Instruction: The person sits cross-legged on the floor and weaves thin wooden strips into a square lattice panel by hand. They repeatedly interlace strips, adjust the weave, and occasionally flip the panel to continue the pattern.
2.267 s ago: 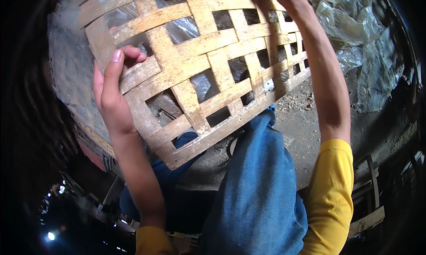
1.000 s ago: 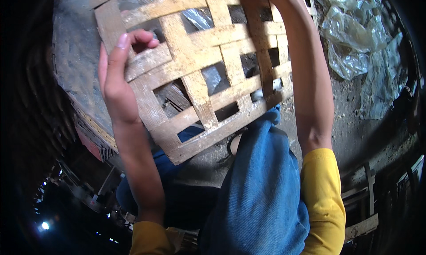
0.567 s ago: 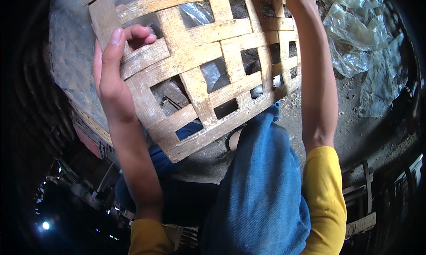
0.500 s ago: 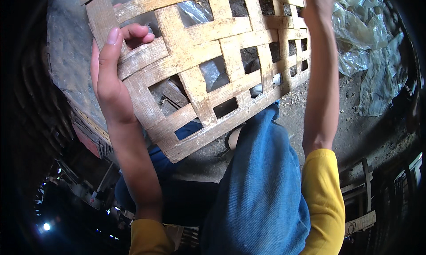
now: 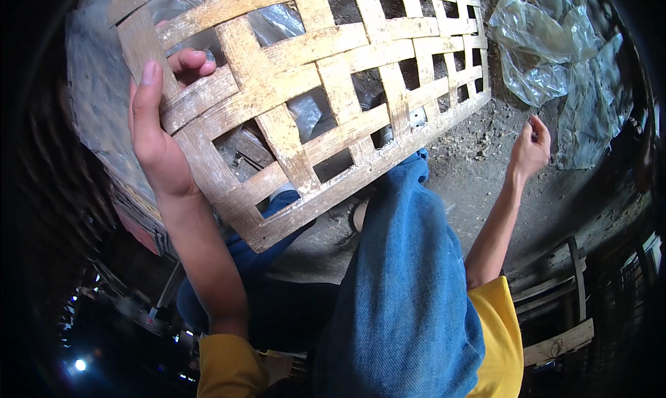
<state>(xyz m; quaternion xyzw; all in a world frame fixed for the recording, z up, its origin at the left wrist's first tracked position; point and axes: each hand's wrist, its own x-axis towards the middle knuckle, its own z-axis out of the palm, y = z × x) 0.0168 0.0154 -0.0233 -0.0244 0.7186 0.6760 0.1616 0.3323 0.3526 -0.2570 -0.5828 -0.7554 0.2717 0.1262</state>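
Observation:
A woven panel of pale, flat wooden or bamboo strips fills the upper middle, tilted across my jeans-clad legs. My left hand grips its left edge, thumb on the front and fingertips curled through an opening. My right hand is off the panel, low beside its right end near the plastic sheets, fingers curled closed; whether anything small is in them I cannot make out.
Crumpled clear plastic sheets lie at the upper right on a dirt floor scattered with chips. A grey plastic-covered stack stands at left. Wooden slats are at lower right, amid dark, indistinct clutter.
My right hand has left the upper part of the panel and moved down and right. My left hand and the panel sit slightly further left; more of the panel's right end shows.

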